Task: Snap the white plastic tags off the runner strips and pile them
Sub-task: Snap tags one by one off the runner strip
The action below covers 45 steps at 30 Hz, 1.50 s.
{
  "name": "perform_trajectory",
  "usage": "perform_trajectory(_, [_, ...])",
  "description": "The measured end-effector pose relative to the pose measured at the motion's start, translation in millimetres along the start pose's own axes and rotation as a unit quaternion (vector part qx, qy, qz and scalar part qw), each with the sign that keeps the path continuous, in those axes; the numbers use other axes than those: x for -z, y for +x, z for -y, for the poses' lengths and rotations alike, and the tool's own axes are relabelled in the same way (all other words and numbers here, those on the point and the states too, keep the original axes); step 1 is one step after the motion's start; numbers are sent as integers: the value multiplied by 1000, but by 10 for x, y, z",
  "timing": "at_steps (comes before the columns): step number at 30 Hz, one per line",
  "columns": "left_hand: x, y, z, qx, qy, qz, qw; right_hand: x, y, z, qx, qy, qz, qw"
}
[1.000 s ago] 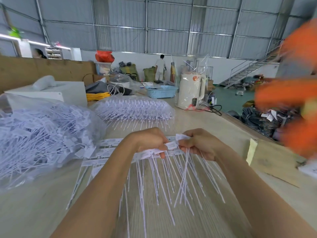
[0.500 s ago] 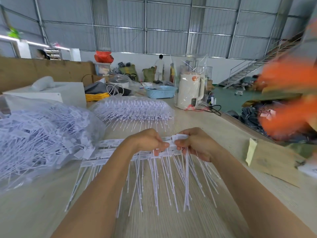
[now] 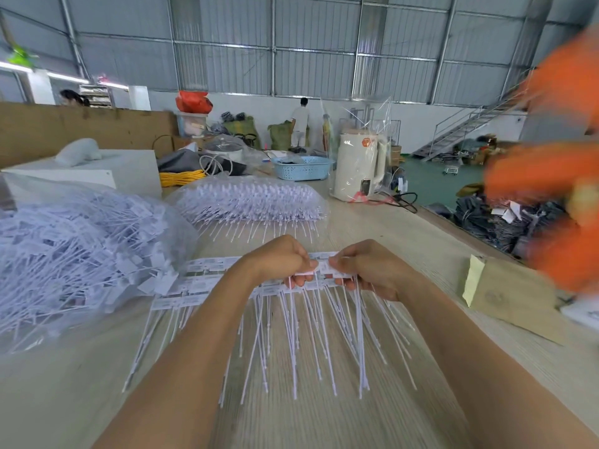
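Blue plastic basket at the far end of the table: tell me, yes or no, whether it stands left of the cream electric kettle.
Yes, the blue plastic basket stands left of the cream electric kettle.

A cream kettle [image 3: 358, 163] (plastic-wrapped) stands beside a blue basket [image 3: 303, 168].

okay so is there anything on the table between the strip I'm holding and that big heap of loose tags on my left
Nothing visible blocks it. Both the left hand and right hand grip the runner strip. Between it and the loose tag pile lie only more flat runner strips on the table, low enough to pass over.
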<state>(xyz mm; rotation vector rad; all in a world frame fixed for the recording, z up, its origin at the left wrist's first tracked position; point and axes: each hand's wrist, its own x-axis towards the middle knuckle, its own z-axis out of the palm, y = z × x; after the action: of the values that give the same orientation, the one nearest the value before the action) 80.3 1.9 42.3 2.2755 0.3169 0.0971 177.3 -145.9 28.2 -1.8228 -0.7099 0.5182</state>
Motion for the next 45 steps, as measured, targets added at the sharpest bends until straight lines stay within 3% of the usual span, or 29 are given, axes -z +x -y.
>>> perform_trajectory(5, [-26, 21, -38, 17, -2, -16, 1000, -25, -2, -14, 33, -31, -14, 999])
perform_trajectory(9, [-43, 48, -26, 81, -61, -16, 995, -69, -4, 6, 63, -52, -36, 996])
perform_trajectory(13, [-9, 65, -4, 146, -141, 39, 978, -92, 10, 31, 103, -93, -46, 989])
perform_trajectory(16, [59, 45, 27, 159, -190, 103, 963, 6, 24, 10, 127, -154, -97, 975])
perform_trajectory(19, [101, -4, 46, 114, -117, 88, 983, 287, 42, -62, 21, 78, -93, 992])
perform_trajectory(22, [70, -27, -11, 79, -104, 91, 987, 490, 34, -77, -87, 340, 2, 936])
perform_trajectory(24, [54, -34, -60, 82, -89, 108, 987, 517, 43, -70, -108, 381, 32, 918])
perform_trajectory(32, [66, -71, -115, 35, 6, 102, 994, 266, 18, -48, -89, 220, 70, 969])
perform_trajectory(37, [30, -47, -93, -3, 68, 74, 995, 98, -24, 19, -24, 86, 63, 994])
perform_trajectory(40, [3, -22, -81, -15, 38, 61, 997, -1, -14, 31, -12, 15, 33, 999])
perform_trajectory(45, [-1, -7, -56, -24, -25, 28, 999, -62, -18, 29, 2, -2, 8, 1000])
